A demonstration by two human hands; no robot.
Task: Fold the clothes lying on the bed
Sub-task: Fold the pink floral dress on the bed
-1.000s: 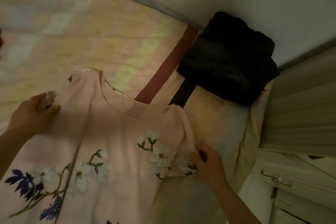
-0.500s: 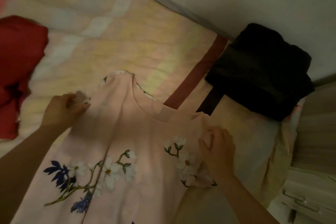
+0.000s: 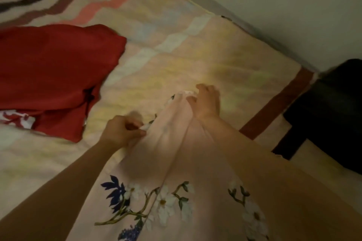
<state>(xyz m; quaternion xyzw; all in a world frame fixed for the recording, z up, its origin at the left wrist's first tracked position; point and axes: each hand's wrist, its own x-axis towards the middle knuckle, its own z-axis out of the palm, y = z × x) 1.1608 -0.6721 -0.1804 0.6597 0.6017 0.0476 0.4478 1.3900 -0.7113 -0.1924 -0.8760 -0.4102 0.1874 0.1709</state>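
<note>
The pink floral garment (image 3: 166, 162) lies on the bed sheet (image 3: 225, 60), its top part gathered narrow. The left hand (image 3: 122, 133) pinches its left edge, and the right hand (image 3: 205, 101) grips the top edge. A red garment (image 3: 54, 76) lies left, a black pile (image 3: 333, 107) right.

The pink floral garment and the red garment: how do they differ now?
The pink floral garment is pale with printed flowers; the red garment is plain red. Both hands grip the pink one at its top, the left hand and the right hand; nothing touches the red one. Both lie on the bed.
</note>
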